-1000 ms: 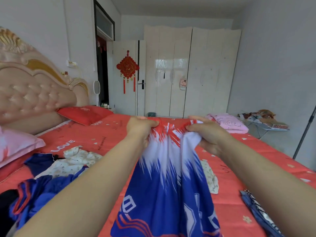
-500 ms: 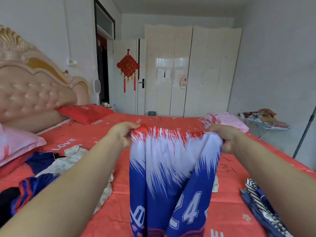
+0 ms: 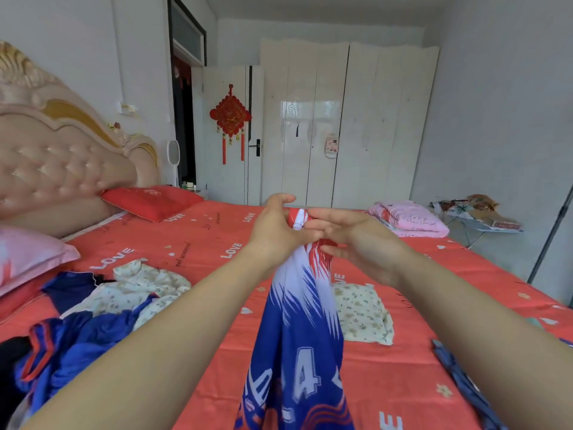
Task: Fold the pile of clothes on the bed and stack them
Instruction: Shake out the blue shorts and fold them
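Note:
A blue, white and red sports jersey [image 3: 297, 330] with white numbers hangs lengthwise in front of me above the red bed [image 3: 198, 243]. My left hand [image 3: 273, 231] pinches its bunched red top edge. My right hand [image 3: 356, 240] is right beside it with fingers nearly straight, touching the same bunched edge. An unfolded heap of clothes [image 3: 80, 318], floral, blue and dark pieces, lies on the bed at the left. A folded floral garment [image 3: 362, 311] lies flat behind the jersey to the right.
A pink folded blanket [image 3: 409, 217] sits at the bed's far right corner. A red pillow [image 3: 152, 201] and a pink pillow [image 3: 28, 256] lie by the padded headboard [image 3: 62, 159]. A striped blue garment [image 3: 465, 383] lies at the bed's near right edge. White wardrobe [image 3: 341, 125] behind.
My hands, spread apart half a second ago with the jersey's top edge stretched wide, have come together; the jersey now hangs folded in a narrow strip, and my right hand's fingers have loosened.

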Available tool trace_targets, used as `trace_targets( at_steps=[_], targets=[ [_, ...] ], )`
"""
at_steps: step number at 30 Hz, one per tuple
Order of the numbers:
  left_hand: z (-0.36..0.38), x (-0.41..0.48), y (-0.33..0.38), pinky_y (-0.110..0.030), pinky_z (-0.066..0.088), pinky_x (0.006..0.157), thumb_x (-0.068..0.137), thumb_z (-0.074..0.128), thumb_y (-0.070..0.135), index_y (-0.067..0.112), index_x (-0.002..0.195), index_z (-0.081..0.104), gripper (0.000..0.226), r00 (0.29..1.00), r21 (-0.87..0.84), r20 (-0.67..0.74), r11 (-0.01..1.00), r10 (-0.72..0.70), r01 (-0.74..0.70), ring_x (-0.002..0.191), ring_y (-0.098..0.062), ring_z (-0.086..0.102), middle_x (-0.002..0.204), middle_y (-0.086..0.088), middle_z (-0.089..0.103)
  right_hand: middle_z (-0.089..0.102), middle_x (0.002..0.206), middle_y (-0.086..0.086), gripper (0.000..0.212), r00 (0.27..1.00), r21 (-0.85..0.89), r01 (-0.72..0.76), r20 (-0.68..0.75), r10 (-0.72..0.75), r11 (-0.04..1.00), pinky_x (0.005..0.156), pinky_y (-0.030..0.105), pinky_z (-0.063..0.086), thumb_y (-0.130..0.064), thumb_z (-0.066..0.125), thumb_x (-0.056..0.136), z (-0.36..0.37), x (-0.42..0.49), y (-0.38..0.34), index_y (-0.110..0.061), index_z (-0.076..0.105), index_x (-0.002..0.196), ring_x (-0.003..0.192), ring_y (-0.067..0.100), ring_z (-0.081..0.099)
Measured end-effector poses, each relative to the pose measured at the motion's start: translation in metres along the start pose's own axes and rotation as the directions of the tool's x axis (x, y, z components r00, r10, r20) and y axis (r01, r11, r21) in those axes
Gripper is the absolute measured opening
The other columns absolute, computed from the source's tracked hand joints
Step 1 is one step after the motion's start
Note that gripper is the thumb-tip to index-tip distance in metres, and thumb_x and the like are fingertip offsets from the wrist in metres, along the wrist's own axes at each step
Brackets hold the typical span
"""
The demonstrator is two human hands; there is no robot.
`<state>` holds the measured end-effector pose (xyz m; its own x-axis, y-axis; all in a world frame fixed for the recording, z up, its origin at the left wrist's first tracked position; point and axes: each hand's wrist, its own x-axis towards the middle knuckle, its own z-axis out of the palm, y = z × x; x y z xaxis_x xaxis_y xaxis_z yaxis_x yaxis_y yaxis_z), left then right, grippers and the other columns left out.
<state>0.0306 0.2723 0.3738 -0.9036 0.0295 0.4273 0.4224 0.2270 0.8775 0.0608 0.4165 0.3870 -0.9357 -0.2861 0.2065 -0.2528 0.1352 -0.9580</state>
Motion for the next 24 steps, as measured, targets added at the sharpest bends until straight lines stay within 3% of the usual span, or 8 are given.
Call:
trace_targets(
  at_steps=[4,6,9,12,14,16,19,24],
  targets=[
    [-0.004,-0.003,-0.002,-0.041,0.053,0.083,0.077,0.067,-0.01,0.008,0.126,0.042,0.058,0.998,-0.168,0.009,0.984,-0.064,0.064,0.087,-0.024,0.062,0.101,-0.012,0.06,0.065,0.097,-0.005,0.037,0.976,-0.166,0.136,-0.148,-0.161,0.977,0.082,0.024,0.047,0.004,0.052,0.089,-0.011,-0.001,0.006,-0.021,0.057,0.115,0.087,0.004,0.062],
    [-0.01,-0.002,0.001,-0.035,0.054,0.076,0.078,0.061,-0.016,0.007,0.124,0.043,0.055,0.995,-0.302,0.07,0.95,-0.066,0.084,0.078,-0.02,0.061,0.094,-0.009,0.06,0.058,0.109,-0.003,0.053,0.942,-0.39,0.118,-0.248,-0.228,0.913,0.092,0.028,0.044,-0.002,0.069,0.079,-0.024,-0.002,0.011,-0.024,0.052,0.124,0.101,0.007,0.056],
    [-0.02,0.0,0.005,-0.028,0.056,0.068,0.077,0.056,-0.021,0.011,0.116,0.047,0.051,0.978,-0.392,0.204,0.913,-0.035,0.114,0.067,-0.016,0.065,0.087,-0.009,0.063,0.047,0.133,-0.008,0.097,0.995,-0.428,-0.004,-0.091,-0.039,0.904,0.108,0.032,0.036,-0.02,0.085,0.064,-0.037,-0.003,0.021,-0.029,0.03,0.143,0.124,0.007,0.046],
    [-0.028,0.001,0.009,-0.027,0.056,0.068,0.077,0.055,-0.022,0.013,0.111,0.051,0.049,0.969,-0.398,0.245,0.91,-0.016,0.115,0.064,-0.012,0.066,0.082,-0.008,0.065,0.065,0.118,0.004,0.063,0.995,-0.339,-0.034,0.073,0.063,0.94,0.094,0.03,0.05,-0.011,0.08,0.069,-0.036,-0.004,0.026,-0.017,0.054,0.126,0.104,0.013,0.063],
    [-0.032,0.004,0.01,-0.03,0.055,0.072,0.078,0.057,-0.02,0.012,0.114,0.052,0.049,0.976,-0.285,0.215,0.955,-0.025,0.087,0.067,-0.015,0.065,0.083,-0.009,0.065,0.073,0.092,0.002,0.028,0.999,-0.368,0.022,0.045,-0.005,0.929,0.071,0.018,0.054,-0.004,0.073,0.076,-0.033,-0.004,0.018,-0.015,0.066,0.1,0.08,0.008,0.068],
    [-0.034,0.006,0.009,-0.034,0.053,0.079,0.079,0.059,-0.016,0.014,0.115,0.053,0.047,0.987,-0.075,0.158,0.997,-0.006,0.019,0.075,-0.02,0.062,0.085,-0.011,0.064,0.071,0.078,-0.003,0.019,0.997,-0.42,0.06,-0.016,-0.073,0.906,0.061,0.016,0.05,-0.006,0.074,0.076,-0.035,-0.002,0.011,-0.016,0.066,0.09,0.065,0.004,0.065],
    [-0.035,0.007,0.01,-0.031,0.051,0.08,0.079,0.059,-0.015,0.015,0.114,0.055,0.046,0.979,0.163,0.188,0.98,0.082,-0.113,0.079,-0.019,0.057,0.085,-0.006,0.059,0.068,0.084,-0.003,0.032,0.987,-0.48,0.058,-0.102,-0.122,0.875,0.066,0.022,0.05,-0.011,0.079,0.071,-0.035,0.004,0.007,-0.021,0.063,0.098,0.068,0.007,0.062],
    [-0.031,0.004,0.014,-0.015,0.05,0.078,0.07,0.079,0.01,0.021,0.114,0.06,0.049,0.864,0.354,0.504,0.916,-0.017,-0.188,0.083,-0.004,0.062,0.098,0.006,0.065,0.067,0.091,-0.001,0.044,0.974,-0.343,0.094,-0.163,-0.158,0.935,0.077,0.029,0.056,-0.004,0.077,0.072,-0.024,0.005,0.016,-0.016,0.055,0.108,0.08,0.013,0.066]
  ],
)
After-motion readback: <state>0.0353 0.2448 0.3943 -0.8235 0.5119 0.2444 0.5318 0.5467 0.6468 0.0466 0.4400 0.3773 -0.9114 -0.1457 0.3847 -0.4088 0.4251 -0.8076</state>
